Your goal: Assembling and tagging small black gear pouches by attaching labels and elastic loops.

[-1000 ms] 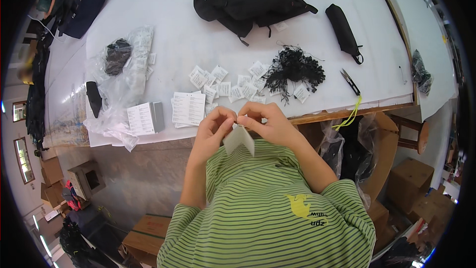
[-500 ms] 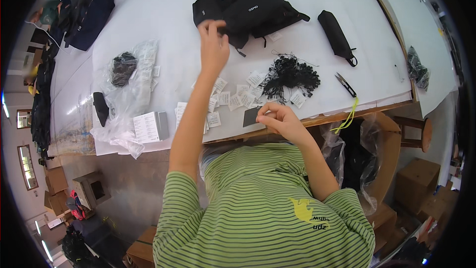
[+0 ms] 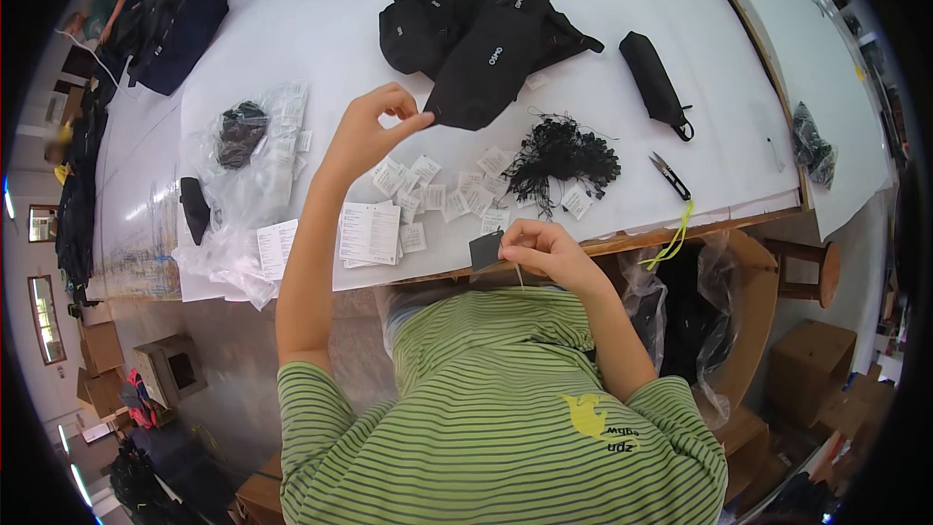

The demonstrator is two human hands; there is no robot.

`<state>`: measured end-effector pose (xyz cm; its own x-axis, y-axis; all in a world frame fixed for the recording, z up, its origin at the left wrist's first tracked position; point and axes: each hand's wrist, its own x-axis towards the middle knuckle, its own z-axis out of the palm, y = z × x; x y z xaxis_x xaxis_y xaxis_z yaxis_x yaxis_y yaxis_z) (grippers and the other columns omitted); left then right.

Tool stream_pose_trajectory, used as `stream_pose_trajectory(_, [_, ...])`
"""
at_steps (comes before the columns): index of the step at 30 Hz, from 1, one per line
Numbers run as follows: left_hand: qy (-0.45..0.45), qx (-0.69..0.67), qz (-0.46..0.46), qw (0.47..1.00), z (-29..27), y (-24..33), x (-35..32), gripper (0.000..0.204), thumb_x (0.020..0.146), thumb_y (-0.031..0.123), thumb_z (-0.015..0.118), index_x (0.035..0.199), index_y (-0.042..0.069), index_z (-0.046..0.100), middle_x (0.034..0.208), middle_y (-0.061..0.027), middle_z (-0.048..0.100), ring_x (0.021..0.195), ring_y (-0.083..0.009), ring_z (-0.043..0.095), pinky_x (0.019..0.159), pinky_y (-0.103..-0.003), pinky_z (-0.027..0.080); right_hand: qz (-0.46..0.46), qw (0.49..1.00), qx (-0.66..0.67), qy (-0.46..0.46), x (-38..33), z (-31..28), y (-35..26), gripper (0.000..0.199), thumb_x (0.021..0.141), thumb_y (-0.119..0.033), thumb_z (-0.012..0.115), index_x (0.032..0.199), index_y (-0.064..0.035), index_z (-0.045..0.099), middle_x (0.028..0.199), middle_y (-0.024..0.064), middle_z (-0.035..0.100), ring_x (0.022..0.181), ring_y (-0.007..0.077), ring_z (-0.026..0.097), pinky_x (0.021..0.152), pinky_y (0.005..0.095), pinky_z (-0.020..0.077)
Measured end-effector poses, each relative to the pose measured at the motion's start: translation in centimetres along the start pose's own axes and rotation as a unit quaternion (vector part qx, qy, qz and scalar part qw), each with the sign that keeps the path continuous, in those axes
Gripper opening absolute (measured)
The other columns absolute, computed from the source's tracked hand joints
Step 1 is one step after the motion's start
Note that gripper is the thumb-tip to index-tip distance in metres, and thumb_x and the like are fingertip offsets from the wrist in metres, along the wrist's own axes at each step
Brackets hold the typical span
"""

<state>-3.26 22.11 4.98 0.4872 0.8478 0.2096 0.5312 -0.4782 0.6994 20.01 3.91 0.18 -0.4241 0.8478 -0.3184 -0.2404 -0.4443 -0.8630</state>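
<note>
My left hand (image 3: 374,126) pinches the near corner of a black fabric pouch (image 3: 486,68) between thumb and fingers. That pouch lies slantwise over several other black pouches (image 3: 408,39) heaped at the table's middle. By the front edge, my right hand (image 3: 549,255) grips a small dark grey hang tag (image 3: 484,251) at its side. A thin pale strip hangs below those fingers; I cannot make out what it is. Between my hands are scattered white labels (image 3: 455,204) and a tangle of black tag strings (image 3: 562,160).
Thread snips (image 3: 671,178) with a yellow-green cord and another black pouch (image 3: 656,83) lie to the right. Printed white cards (image 3: 369,233) sit near the front edge. Clear plastic bags (image 3: 258,185) spread at left. An open carton (image 3: 743,301) stands below the table at right.
My left hand has moved left and nearer from the heap, drawing one pouch's end toward me. My right hand still holds the grey tag, almost in place.
</note>
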Motion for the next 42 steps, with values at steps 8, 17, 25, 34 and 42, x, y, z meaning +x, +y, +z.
stream_pose_trajectory(8, [-0.22, -0.33, -0.202, 0.896, 0.2, 2.9, -6.4, 0.019, 0.082, 0.018, 0.07, 0.089, 0.0, 0.071, 0.083, -0.0021, 0.069, 0.073, -0.0046, 0.056, 0.063, -0.019, 0.042, -0.017, 1.0, -0.017, 0.005, 1.6, 1.2, 0.4, 0.012, 0.089, -0.015, 0.062, 0.088, -0.0035, 0.06, 0.063, -0.0077, 0.048, 0.049, -0.0009, 0.031, 0.044, 0.019, 0.0195])
stream_pose_trajectory(17, [0.232, -0.513, -0.149, 0.813, -1.2, 1.3, -9.0, 0.017, 0.087, 0.008, 0.061, 0.099, -0.002, 0.067, 0.096, -0.0103, 0.069, 0.077, -0.0084, 0.061, 0.065, -0.02, 0.048, -0.022, 0.999, -0.029, 0.009, 0.4, 1.4, 1.1, 0.009, 0.088, -0.013, 0.062, 0.09, -0.0043, 0.061, 0.065, -0.0062, 0.052, 0.049, -0.0008, 0.032, 0.044, 0.0188, 0.0194])
stream_pose_trajectory(25, [0.123, -0.446, -0.194, 0.865, 2.9, 3.5, -12.4, 0.024, 0.087, 0.006, 0.058, 0.11, 0.0, 0.066, 0.092, -0.0056, 0.069, 0.056, -0.0014, 0.047, 0.047, -0.017, 0.031, -0.123, 0.977, -0.09, 0.149, 1.8, 3.2, 2.4, 0.007, 0.088, -0.011, 0.062, 0.089, -0.0048, 0.062, 0.064, -0.007, 0.051, 0.053, -0.0001, 0.034, 0.048, 0.0188, 0.0239])
stream_pose_trajectory(34, [0.082, -0.444, -0.246, 0.858, 8.4, 4.4, -14.5, 0.026, 0.087, 0.003, 0.06, 0.112, -0.004, 0.062, 0.09, -0.0089, 0.068, 0.081, -0.0135, 0.065, 0.075, -0.024, 0.05, -0.211, 0.899, -0.303, 0.237, 2.5, 5.1, 2.1, 0.008, 0.083, -0.009, 0.066, 0.089, -0.004, 0.064, 0.057, -0.0006, 0.045, 0.048, 0.0055, 0.036, 0.045, 0.0231, 0.0299])
stream_pose_trajectory(42, [0.048, -0.298, -0.277, 0.912, 6.9, 4.6, -15.5, 0.024, 0.08, 0.008, 0.068, 0.103, 0.003, 0.069, 0.078, -0.0008, 0.067, 0.057, -0.0043, 0.05, 0.055, -0.019, 0.039, -0.207, 0.894, -0.364, 0.159, 2.2, 5.3, 2.1, 0.014, 0.08, -0.007, 0.066, 0.093, -0.0031, 0.065, 0.069, 0.0049, 0.059, 0.051, 0.0115, 0.051, 0.05, 0.0256, 0.0409])
